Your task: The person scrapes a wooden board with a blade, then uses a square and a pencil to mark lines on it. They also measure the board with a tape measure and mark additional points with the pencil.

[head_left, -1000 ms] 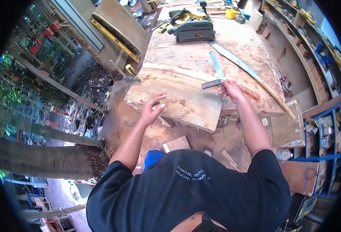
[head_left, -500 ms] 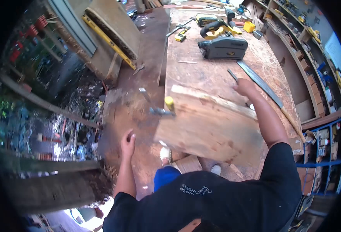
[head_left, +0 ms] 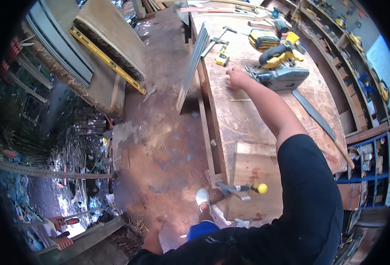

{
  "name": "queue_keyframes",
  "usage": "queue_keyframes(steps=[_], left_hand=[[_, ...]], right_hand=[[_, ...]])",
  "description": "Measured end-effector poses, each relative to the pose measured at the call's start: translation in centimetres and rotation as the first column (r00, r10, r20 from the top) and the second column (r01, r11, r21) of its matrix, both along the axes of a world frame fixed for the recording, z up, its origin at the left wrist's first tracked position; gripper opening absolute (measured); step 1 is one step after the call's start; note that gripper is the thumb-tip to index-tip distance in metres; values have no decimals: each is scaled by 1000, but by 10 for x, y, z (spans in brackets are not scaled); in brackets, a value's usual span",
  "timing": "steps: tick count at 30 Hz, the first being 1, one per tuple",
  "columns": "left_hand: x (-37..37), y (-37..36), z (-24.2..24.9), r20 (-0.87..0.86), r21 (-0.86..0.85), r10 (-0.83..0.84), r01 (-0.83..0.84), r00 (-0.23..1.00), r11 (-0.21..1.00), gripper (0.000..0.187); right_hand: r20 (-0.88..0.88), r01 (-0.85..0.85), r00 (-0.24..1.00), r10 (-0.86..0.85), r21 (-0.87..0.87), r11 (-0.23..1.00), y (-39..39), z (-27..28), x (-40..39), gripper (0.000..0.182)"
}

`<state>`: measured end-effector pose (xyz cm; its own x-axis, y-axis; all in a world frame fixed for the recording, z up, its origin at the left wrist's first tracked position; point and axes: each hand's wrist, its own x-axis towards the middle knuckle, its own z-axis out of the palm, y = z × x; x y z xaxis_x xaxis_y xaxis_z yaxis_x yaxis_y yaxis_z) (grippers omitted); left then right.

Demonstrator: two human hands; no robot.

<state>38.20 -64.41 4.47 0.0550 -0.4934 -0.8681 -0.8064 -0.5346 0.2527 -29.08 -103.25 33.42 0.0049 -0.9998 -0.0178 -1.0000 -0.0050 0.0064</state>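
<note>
My right hand (head_left: 238, 79) reaches across the workbench (head_left: 230, 119), its fingers apart and low over the top. It is between a yellow tape measure (head_left: 222, 58) and a yellow-and-black circular saw (head_left: 283, 70). A thin strip (head_left: 240, 100) lies just below the hand. My left hand (head_left: 156, 224) hangs low at the left over the floor, smeared by motion. Near me, a wide wooden board (head_left: 252, 165) lies at the bench's near end, partly hidden by my right arm. A clamp with a yellow knob (head_left: 260, 188) sits at its left edge.
A hand saw (head_left: 314, 115) lies along the bench's right side. Beyond the tape measure is a bar clamp (head_left: 217, 40). Long grey metal strips (head_left: 194, 66) lean at the bench's left edge. A yellow level (head_left: 108, 61) leans on panels at the left. Shelves (head_left: 336, 57) line the right.
My right hand has moved forward and left across the bench, and the dark thin piece seen at it is out of sight. My left hand has dropped lower. The view has shifted.
</note>
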Motion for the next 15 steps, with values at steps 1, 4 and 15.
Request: queue_keyframes(steps=[1,4,15], left_hand=[[0,-1,11,1,5,8,-8,1000,1000,50],[-1,-5,41,54,123,-53,46,997,991,50],[-96,-144,25,-238,-101,-72,49,969,994,50]], right_hand=[[0,69,998,-69,14,998,-11,-5,2,41],[49,119,991,-124,84,989,-7,-13,10,46],[230,472,834,-501,172,865,295,31,-114,38]])
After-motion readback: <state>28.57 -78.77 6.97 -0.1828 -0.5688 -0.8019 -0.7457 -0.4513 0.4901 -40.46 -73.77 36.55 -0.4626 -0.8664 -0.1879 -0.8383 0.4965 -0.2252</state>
